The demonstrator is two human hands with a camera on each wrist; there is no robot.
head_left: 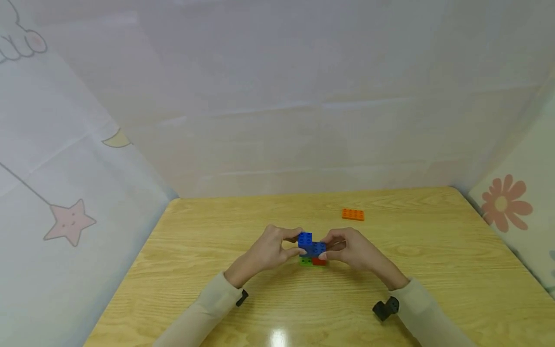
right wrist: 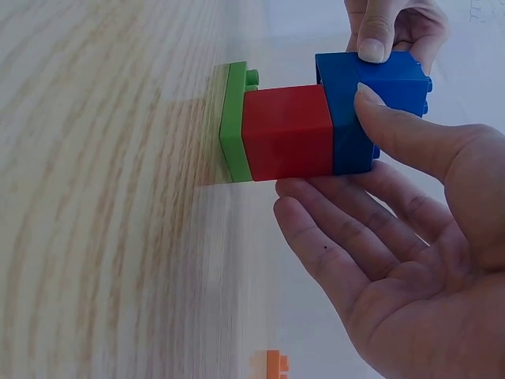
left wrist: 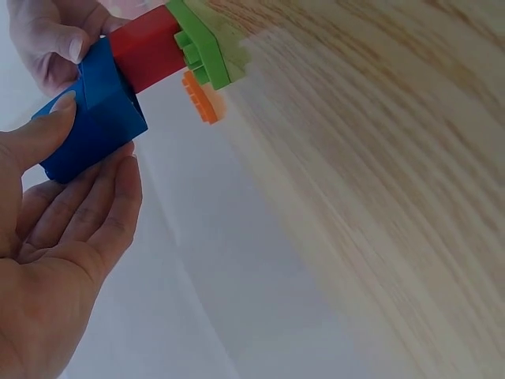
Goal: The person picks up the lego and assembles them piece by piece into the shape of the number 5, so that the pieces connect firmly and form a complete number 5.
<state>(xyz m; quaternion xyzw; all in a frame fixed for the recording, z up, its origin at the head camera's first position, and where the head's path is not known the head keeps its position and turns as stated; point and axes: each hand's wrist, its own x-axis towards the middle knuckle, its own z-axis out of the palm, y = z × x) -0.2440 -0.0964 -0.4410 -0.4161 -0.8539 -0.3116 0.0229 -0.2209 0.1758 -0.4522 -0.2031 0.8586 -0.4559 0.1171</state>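
Note:
A small stack of toy building bricks stands on the table. At its bottom is a green plate (head_left: 306, 262), with a red brick (right wrist: 286, 133) on its right part. Across the red brick lies a blue plate (right wrist: 349, 118) that overhangs to the left. A blue brick (head_left: 305, 238) sits on the overhanging side, studs up. My left hand (head_left: 270, 248) pinches the blue brick between thumb and fingers. From the other side, my right hand (head_left: 356, 247) grips the blue plate, its thumb on the near face and its fingers behind.
Farther back and to the right, an orange plate (head_left: 353, 214) lies flat on the wooden table (head_left: 208, 231). Pale cloth (head_left: 295, 120) with printed shapes hangs behind the table and along both sides. Dark devices (head_left: 386, 308) are strapped at the sleeves.

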